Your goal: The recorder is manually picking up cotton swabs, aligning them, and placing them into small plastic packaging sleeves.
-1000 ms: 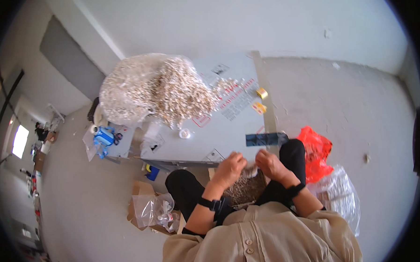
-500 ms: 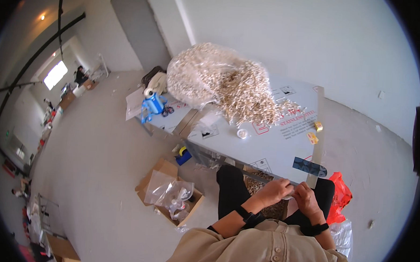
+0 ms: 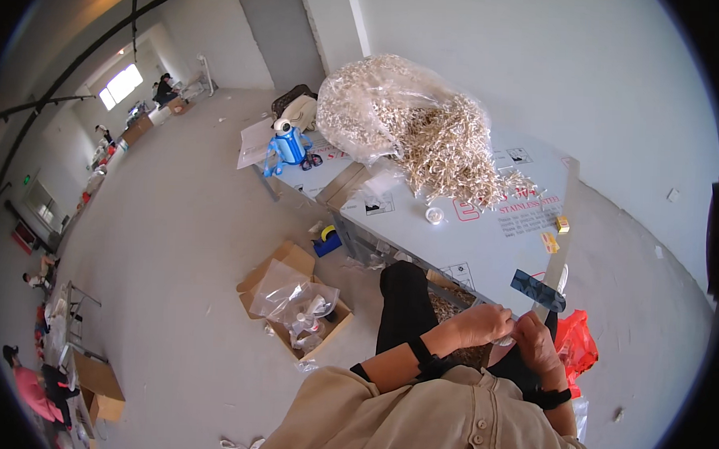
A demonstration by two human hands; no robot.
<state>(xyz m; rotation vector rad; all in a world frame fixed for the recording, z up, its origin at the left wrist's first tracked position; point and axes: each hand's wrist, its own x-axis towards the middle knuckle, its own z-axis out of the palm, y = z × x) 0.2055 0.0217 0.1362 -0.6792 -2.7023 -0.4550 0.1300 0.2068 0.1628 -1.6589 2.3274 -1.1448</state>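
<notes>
Over my lap at the table's near edge, my left hand (image 3: 483,325) and my right hand (image 3: 535,344) are close together, both with fingers closed in a pinch. A small whitish thing (image 3: 504,341) shows between them; its kind is too hidden to tell. Just beyond the hands lies a dark blue patterned strip (image 3: 538,290) on the table (image 3: 487,238). A heap of small beige-white pieces (image 3: 451,152) spills from a large clear plastic bag (image 3: 357,104) farther back. More such pieces (image 3: 472,356) lie low between my legs, partly covered by my arms.
On the table are a small round white container (image 3: 434,215), a yellow box (image 3: 562,224), a yellow packet (image 3: 550,243) and a blue bottle (image 3: 289,147). An open cardboard box (image 3: 339,329) and a blue tape dispenser (image 3: 327,241) are on the floor left. A red bag (image 3: 576,346) hangs right.
The view has turned, so the table and heap appear farther right. My hands remain together with fingers closed, the right wrist slightly more upright.
</notes>
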